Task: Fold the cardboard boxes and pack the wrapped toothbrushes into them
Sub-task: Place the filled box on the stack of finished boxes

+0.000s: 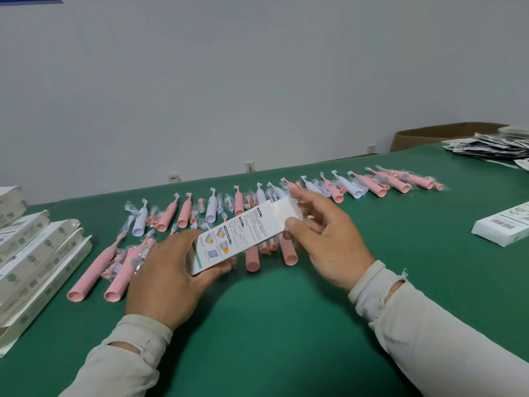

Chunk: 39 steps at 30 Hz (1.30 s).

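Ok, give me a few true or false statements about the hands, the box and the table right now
1. Both hands hold the box. True.
2. The table is red. False: it is green.
3. All the toothbrushes are pink. False: some are white.
4. Stacked boxes lie at the left. True.
5. The right hand rests flat on the table. False: its fingers pinch the box's end flap, while the left hand grips the other end.

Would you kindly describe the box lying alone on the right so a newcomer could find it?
Start at the green table and look to its right edge, below the heap of dark leaflets. There lies a single white box, flat on the cloth. Unlike the stacked boxes on the left, it lies alone, its barcode facing up.
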{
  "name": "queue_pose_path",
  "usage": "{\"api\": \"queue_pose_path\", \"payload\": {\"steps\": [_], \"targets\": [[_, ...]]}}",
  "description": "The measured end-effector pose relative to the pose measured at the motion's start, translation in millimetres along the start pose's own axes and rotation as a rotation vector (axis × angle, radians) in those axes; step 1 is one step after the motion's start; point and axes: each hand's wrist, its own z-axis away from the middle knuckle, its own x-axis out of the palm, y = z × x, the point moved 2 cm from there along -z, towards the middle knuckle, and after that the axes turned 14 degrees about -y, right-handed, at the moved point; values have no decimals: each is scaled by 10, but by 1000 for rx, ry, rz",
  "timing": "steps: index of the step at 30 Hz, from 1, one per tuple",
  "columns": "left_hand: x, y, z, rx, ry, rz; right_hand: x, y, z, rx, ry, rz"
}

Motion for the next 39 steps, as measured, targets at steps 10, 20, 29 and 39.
{"api": "queue_pose_path", "payload": {"steps": [10, 20, 29, 39], "targets": [[-27, 34, 12, -18, 3, -60, 39, 2, -7, -9, 78, -3], [-53, 67, 23, -29, -16, -84, 12, 28, -14, 51, 123, 0], [-70, 150, 49, -68, -36, -110, 94, -49, 38, 8, 68, 112], [233, 327, 88, -3, -245, 503, 144, 73, 28, 197, 357, -113]]}}
